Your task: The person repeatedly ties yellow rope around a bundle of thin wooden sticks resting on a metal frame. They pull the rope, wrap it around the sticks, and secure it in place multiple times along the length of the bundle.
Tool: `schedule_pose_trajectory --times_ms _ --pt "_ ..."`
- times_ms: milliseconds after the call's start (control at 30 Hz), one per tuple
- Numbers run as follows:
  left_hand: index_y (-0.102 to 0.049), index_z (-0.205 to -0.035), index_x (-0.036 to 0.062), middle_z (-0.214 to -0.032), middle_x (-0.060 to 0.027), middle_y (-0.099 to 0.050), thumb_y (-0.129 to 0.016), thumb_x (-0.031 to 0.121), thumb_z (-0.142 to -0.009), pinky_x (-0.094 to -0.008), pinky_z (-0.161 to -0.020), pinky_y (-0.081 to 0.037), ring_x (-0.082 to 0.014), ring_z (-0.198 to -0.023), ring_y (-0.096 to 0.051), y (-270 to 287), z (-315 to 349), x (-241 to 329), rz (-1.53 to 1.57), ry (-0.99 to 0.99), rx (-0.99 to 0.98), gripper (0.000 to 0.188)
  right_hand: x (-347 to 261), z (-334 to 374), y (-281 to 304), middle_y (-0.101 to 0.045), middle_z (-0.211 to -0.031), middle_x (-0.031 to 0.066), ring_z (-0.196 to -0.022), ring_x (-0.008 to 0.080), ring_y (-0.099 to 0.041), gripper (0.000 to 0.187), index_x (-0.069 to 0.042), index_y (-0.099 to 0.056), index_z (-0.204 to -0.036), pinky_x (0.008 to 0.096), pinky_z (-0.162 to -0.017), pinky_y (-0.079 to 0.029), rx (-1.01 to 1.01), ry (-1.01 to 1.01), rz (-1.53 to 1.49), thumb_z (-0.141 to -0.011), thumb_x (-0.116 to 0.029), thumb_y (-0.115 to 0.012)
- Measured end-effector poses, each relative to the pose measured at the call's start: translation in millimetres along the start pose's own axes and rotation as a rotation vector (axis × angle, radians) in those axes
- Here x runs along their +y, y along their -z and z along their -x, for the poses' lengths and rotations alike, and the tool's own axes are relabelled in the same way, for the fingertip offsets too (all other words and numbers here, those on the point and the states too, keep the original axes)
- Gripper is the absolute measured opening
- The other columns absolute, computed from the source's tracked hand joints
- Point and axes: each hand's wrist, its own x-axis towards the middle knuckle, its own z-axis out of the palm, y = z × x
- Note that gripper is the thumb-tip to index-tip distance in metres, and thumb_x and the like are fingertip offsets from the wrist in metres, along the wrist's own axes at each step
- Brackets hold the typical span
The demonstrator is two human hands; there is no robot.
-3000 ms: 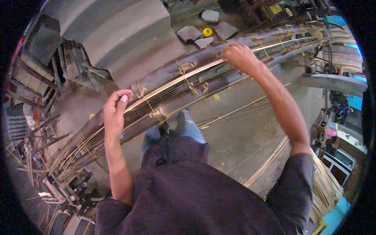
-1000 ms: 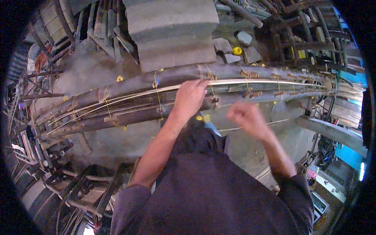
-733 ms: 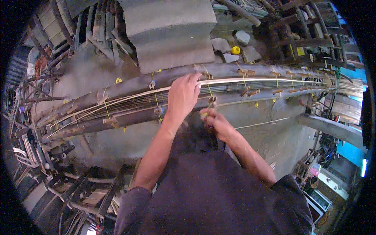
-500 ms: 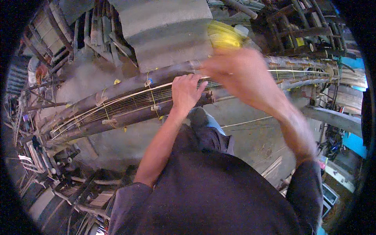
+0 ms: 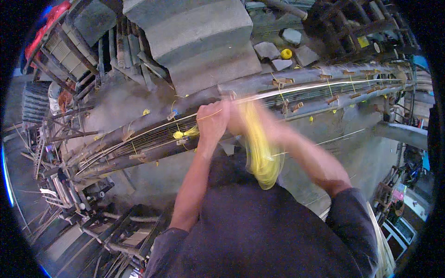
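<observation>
A long frame of two dark poles (image 5: 259, 84) spans the view, with thin strips (image 5: 153, 135) running lengthwise between them and yellow ties across. At the frame's middle, my left hand (image 5: 213, 121) is closed, a thin yellow cord lying across its fingers. A short yellow bundle (image 5: 186, 133) sticks out beside it. Close against it on the right is my right hand (image 5: 248, 121), smeared by motion. From it a loose hank of yellow cord (image 5: 263, 162) hangs toward my shirt. The right fingers themselves are blurred.
Concrete steps (image 5: 208, 51) rise beyond the frame. Pale stone blocks (image 5: 267, 50) and a yellow roll (image 5: 286, 54) lie to their right. Wooden racks (image 5: 123, 51) stand at the far left. A stack of poles and sticks (image 5: 111, 222) fills the near left.
My right hand has come down and inward beside the left, with the yellow hank now hanging from it. The left hand has closed. Blocks and a roll show where yellow cord lay.
</observation>
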Motion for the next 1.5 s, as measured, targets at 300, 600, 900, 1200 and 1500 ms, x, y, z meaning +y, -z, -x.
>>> schedule_pose_trajectory --times_ms 300,600,900,1200,1500 --pt "-0.062 -0.082 0.0026 -0.076 -0.0103 -0.064 -0.047 0.031 -0.098 -0.0343 -0.068 -0.044 -0.0248 -0.074 -0.061 54 -87 95 0.421 0.107 -0.099 0.036 55 54 8 -0.057 -0.094 0.0082 -0.091 0.0306 -0.059 0.017 -0.008 -0.058 -0.085 0.0385 -0.074 -0.051 0.149 0.381 0.527 -0.07 -0.015 -0.062" --pt "-0.065 -0.097 0.0042 -0.095 -0.0187 -0.066 -0.047 0.045 -0.092 -0.0471 -0.081 -0.046 -0.038 -0.093 -0.061 20 -182 -30 -0.107 0.083 -0.427 0.044 25 120 37 -0.066 -0.085 0.004 -0.08 0.0259 -0.066 0.024 -0.009 -0.065 -0.095 0.0344 -0.067 -0.054 0.073 0.097 0.401 -0.072 -0.004 -0.069" --pt "-0.067 -0.109 0.0094 -0.111 -0.0132 -0.063 -0.055 0.04 -0.09 -0.0437 -0.09 -0.047 -0.0327 -0.104 -0.06 85 -74 -1 -0.356 -0.717 -0.673 0.038 51 237 -136 -0.062 -0.115 0.0137 -0.103 0.0259 -0.062 0.06 -0.003 -0.048 -0.133 0.0363 -0.083 -0.052 0.277 -0.859 0.178 -0.078 -0.003 -0.071" --pt "-0.064 -0.111 0.0071 -0.11 -0.0148 -0.062 -0.054 0.033 -0.092 -0.0426 -0.088 -0.049 -0.0361 -0.102 -0.06 193 -51 -77 -0.086 -0.185 -0.27 0.033 40 23 -237 -0.065 -0.092 0.0085 -0.087 0.0178 -0.062 0.018 -0.005 -0.066 -0.105 0.0335 -0.077 -0.049 0.075 -0.577 0.098 -0.09 -0.015 -0.062" --pt "-0.066 -0.098 0.0124 -0.087 -0.0109 -0.066 -0.064 0.025 -0.085 -0.0419 -0.076 -0.047 -0.0296 -0.078 -0.065 129 24 -96 -0.639 -0.126 0.09 0.018 -118 -176 -156 -0.068 -0.093 0.0211 -0.091 0.0365 -0.066 0.022 -0.002 -0.067 -0.096 0.044 -0.076 -0.053 -0.321 0.465 0.926 -0.083 -0.018 -0.062"
